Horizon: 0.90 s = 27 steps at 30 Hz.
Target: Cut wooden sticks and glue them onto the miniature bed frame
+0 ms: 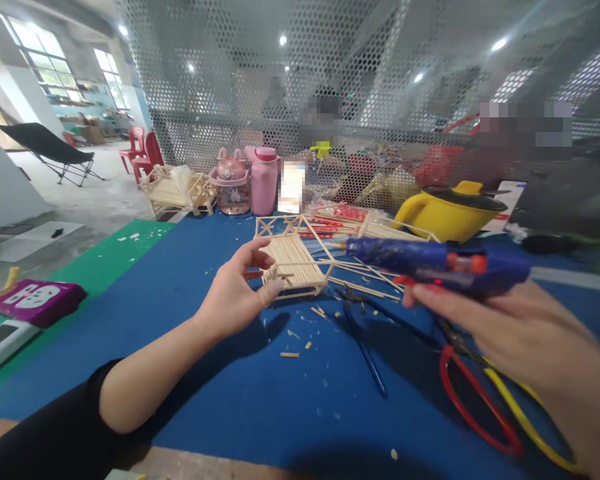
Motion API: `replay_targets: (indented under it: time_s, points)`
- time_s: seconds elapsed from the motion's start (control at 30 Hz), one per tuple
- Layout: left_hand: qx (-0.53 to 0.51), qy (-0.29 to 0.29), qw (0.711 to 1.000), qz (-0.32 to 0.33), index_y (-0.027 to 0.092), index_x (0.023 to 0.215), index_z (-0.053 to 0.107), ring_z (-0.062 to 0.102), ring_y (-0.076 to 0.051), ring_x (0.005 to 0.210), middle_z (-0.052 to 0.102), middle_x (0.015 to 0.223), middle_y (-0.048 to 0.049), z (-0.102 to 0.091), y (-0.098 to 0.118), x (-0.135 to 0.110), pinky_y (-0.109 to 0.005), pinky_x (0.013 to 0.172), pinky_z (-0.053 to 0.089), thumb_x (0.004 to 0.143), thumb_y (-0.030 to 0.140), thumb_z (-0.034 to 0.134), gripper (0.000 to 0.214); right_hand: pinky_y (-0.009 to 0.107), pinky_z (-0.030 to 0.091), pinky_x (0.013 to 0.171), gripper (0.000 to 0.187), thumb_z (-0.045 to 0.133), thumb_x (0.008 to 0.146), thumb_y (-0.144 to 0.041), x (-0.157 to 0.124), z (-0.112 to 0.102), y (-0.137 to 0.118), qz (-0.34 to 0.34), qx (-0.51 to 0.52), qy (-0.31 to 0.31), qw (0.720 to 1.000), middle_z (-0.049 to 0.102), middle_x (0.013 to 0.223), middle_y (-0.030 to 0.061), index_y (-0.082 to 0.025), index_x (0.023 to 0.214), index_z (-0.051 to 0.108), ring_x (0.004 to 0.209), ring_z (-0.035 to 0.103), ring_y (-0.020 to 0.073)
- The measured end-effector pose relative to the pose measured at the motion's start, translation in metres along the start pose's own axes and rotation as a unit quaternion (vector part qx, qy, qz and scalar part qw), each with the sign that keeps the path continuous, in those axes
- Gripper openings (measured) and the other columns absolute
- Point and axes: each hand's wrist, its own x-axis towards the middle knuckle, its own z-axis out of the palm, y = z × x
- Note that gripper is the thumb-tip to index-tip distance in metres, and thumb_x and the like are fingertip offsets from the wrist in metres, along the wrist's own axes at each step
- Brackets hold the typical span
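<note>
My left hand (240, 287) grips the near left corner of a small model made of wooden sticks (296, 257), its thumb and fingers closed around the edge. The model has a slatted floor and thin raised rails, and it stands on the blue mat. In my right hand (520, 327) is a blue hot glue gun (430, 263), its nozzle pointing left toward the model's right-hand rail. The glue gun and right hand are slightly blurred. Below the gun lie blue-handled pliers (363, 347) and scissors (480, 400) with one red and one yellow handle loop.
Loose sticks (375, 280) and packs of sticks (335, 217) lie behind and right of the model. A finished-looking stick model (177, 190), pink bottle (264, 183), jar (233, 193), lit phone (291, 190) and yellow pot (453, 213) line the mesh screen. A purple box (35, 303) sits left.
</note>
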Motion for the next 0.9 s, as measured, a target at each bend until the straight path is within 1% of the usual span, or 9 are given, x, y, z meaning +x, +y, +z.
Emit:
replay_targets:
  time_s: [0.07,0.13,0.23,0.3,0.33,0.5,0.57,0.8,0.9]
  points:
    - [0.027,-0.004,1.000,0.009,0.022,0.125,0.044,0.060,-0.016,0.087,0.062,0.092,-0.0037,0.002,-0.001,-0.001,-0.036,0.086,0.049,0.070,0.018,0.064,0.059,0.037,0.058,0.068,0.029,0.057,0.075,-0.056,-0.014,0.010,-0.009,-0.013,0.027,-0.063,0.998,0.070,0.063,-0.0026,-0.032,0.066,0.070,0.058,0.066,0.0187]
    - [0.040,-0.006,0.999,0.005,0.022,0.127,0.042,0.061,-0.016,0.085,0.063,0.090,-0.0030,0.004,-0.001,-0.001,-0.036,0.086,0.050,0.072,0.018,0.062,0.058,0.038,0.058,0.074,0.025,0.053,0.080,-0.050,-0.020,0.019,-0.012,-0.016,0.057,-0.107,0.992,0.072,0.072,-0.0025,-0.033,0.076,0.070,0.066,0.068,0.0202]
    - [0.049,-0.001,0.999,-0.006,0.022,0.126,0.043,0.062,-0.015,0.080,0.063,0.087,-0.0024,0.007,-0.002,-0.002,-0.034,0.082,0.051,0.074,0.019,0.060,0.055,0.038,0.054,0.085,0.025,0.053,0.082,-0.044,-0.023,0.028,-0.016,-0.007,0.076,-0.140,0.987,0.072,0.098,-0.0022,-0.034,0.099,0.068,0.090,0.067,0.0233]
    - [0.053,0.004,0.999,-0.004,0.021,0.125,0.044,0.061,-0.013,0.076,0.063,0.083,-0.0013,0.008,-0.002,-0.002,-0.033,0.080,0.051,0.074,0.018,0.059,0.052,0.037,0.053,0.088,0.028,0.054,0.082,-0.042,-0.022,0.031,-0.018,0.004,0.086,-0.158,0.984,0.069,0.106,-0.0026,-0.033,0.106,0.066,0.098,0.064,0.0238]
    - [0.055,0.006,0.998,-0.001,0.020,0.123,0.045,0.061,-0.013,0.075,0.062,0.081,-0.0006,0.009,-0.002,-0.002,-0.032,0.079,0.051,0.074,0.018,0.059,0.051,0.037,0.053,0.088,0.029,0.055,0.082,-0.041,-0.022,0.033,-0.019,0.010,0.094,-0.164,0.982,0.069,0.106,-0.0023,-0.033,0.107,0.066,0.100,0.064,0.0239]
    - [0.080,0.015,0.997,0.002,0.019,0.120,0.048,0.059,-0.012,0.073,0.059,0.077,0.0010,0.010,0.000,-0.002,-0.029,0.076,0.052,0.075,0.018,0.058,0.046,0.039,0.052,0.088,0.031,0.056,0.082,-0.039,-0.022,0.039,-0.019,0.001,0.117,-0.165,0.979,0.072,0.098,0.0006,-0.029,0.110,0.065,0.095,0.065,0.0240]
    - [0.089,0.018,0.996,-0.002,0.019,0.119,0.049,0.059,-0.012,0.072,0.060,0.076,0.0012,0.011,0.001,-0.003,-0.028,0.075,0.052,0.075,0.018,0.058,0.045,0.038,0.052,0.087,0.033,0.055,0.083,-0.039,-0.022,0.041,-0.019,-0.004,0.113,-0.163,0.980,0.071,0.098,0.0011,-0.028,0.112,0.064,0.095,0.065,0.0237]
    - [0.119,0.032,0.992,0.003,0.019,0.120,0.050,0.062,-0.012,0.072,0.064,0.078,0.0005,0.010,0.004,-0.006,-0.029,0.074,0.053,0.075,0.020,0.059,0.046,0.035,0.051,0.088,0.033,0.049,0.087,-0.038,-0.017,0.044,-0.027,-0.026,0.034,-0.177,0.983,0.070,0.106,0.0000,-0.025,0.114,0.063,0.102,0.062,0.0231]
    - [0.137,0.039,0.990,0.002,0.021,0.119,0.053,0.063,-0.013,0.073,0.067,0.079,0.0003,0.009,0.004,-0.006,-0.028,0.072,0.054,0.075,0.019,0.059,0.045,0.033,0.052,0.085,0.032,0.048,0.087,-0.037,-0.016,0.046,-0.027,-0.041,0.023,-0.165,0.985,0.069,0.108,-0.0003,-0.025,0.113,0.063,0.102,0.062,0.0224]
